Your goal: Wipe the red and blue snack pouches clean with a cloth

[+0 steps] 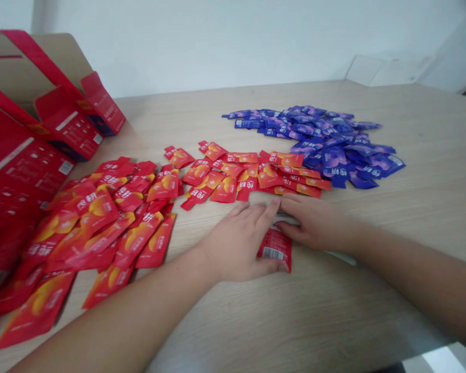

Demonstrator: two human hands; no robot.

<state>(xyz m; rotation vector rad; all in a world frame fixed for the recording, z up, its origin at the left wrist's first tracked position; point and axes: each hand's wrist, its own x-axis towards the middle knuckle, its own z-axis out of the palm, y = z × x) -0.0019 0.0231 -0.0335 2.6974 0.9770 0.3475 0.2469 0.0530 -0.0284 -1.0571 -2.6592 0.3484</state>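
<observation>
Nearest to my view, both bare forearms reach in over the pale wooden tabletop [233, 331]. The left hand [243, 241] lies palm down and spread, its fingers toward the far end of a single red sachet [277, 239] and its thumb stretched along the near end; how hard it presses, I cannot tell. The right hand [314, 220] comes from the other side, index finger and thumb parted at the sachet's far end, the other fingers hidden, so I cannot say whether it pinches anything. A pale strip [341, 257] shows beneath that wrist, too little for me to identify. The sachet rests on the table between the hands, and I judge it light, floppy and rather slick, so I would take it by a flat sealed edge and avoid squeezing its middle. Its upturned side carries a barcode [273, 253] and print too small for me to read. To the left, a loose heap of red sachets [97, 207] shows yellow fruit artwork and large white characters that I read as 纯耕. Beside it stand red boxes [68, 127] with raised flaps, small white icons and barcodes. Just beyond the hands I see a second red group [246, 178], then purple sachets [336, 160] bearing the same characters, and finally the white wall [225, 46].
</observation>
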